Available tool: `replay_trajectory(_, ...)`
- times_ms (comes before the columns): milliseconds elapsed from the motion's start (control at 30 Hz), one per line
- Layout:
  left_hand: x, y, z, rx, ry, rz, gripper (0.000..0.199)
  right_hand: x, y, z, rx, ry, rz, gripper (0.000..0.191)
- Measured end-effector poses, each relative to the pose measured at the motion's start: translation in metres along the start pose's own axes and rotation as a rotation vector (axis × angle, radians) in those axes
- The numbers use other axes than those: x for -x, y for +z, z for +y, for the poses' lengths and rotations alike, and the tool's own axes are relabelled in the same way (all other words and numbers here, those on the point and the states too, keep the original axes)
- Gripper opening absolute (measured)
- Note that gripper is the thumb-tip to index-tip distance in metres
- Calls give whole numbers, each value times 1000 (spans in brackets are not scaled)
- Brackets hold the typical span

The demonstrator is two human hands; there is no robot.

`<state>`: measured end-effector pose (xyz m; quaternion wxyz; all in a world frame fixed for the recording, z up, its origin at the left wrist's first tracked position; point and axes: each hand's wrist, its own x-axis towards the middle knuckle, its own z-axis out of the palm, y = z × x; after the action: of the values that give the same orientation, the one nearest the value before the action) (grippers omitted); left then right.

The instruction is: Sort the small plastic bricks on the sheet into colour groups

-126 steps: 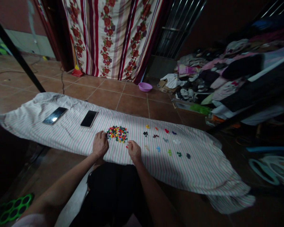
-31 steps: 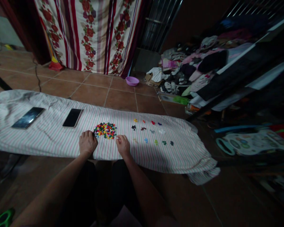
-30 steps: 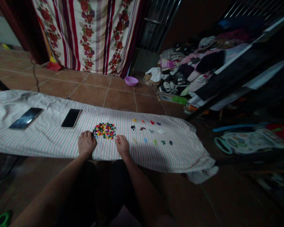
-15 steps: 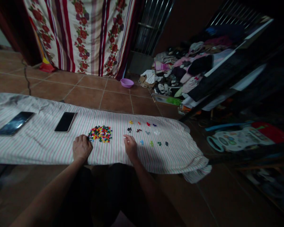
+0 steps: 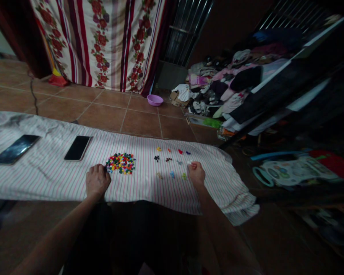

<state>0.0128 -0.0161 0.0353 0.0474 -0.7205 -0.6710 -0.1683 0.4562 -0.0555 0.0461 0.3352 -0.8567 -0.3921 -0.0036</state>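
A mixed heap of small coloured pieces [image 5: 122, 163] lies on the striped cloth [image 5: 137, 189]. My left hand [image 5: 98, 180] rests at the heap's left edge, its fingers curled; whether they hold a piece cannot be seen. To the right are small single-colour groups, among them yellow [image 5: 158, 149], red [image 5: 180, 151], black [image 5: 156, 158], blue [image 5: 172, 174] and lime green [image 5: 184, 176]. My right hand [image 5: 197, 173] is closed, its fingertips at the white pieces [image 5: 189, 163], and covers part of the groups. What its fingers pinch is too small to make out.
Two dark phones, one farther left [image 5: 15, 149] and one nearer the heap [image 5: 78, 148], lie on the cloth. Beyond it, a purple basin [image 5: 155, 100] stands on the tiled floor near a floral curtain [image 5: 111, 46]. Piled clothes [image 5: 218, 84] are at the back right.
My right hand has moved right, from beside the blue group to the white pieces. A tan group now shows where that hand was. My left hand stays beside the heap.
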Motion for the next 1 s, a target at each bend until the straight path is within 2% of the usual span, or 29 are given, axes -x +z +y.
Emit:
replay_trajectory(100, 0, 1, 1, -10, -4, 4, 19, -15, -4, 13, 90, 20, 16, 26)
replay_trajectory(200, -1, 1, 1, -22, -15, -2, 18, -26, -4, 22, 121, -43, 38, 27)
replay_trajectory(400, -1, 0, 3, -29, -28, -14, 16, -41, -1, 25, 217, -100, 23, 30)
replay_trajectory(667, -1, 0, 3, -16, -21, -19, 16, -48, 6, 24, 280, -175, -35, 30)
replay_trajectory(1000, 0, 1, 3, -27, -8, 4, 16, -49, 9, 22, 271, -163, -60, 35)
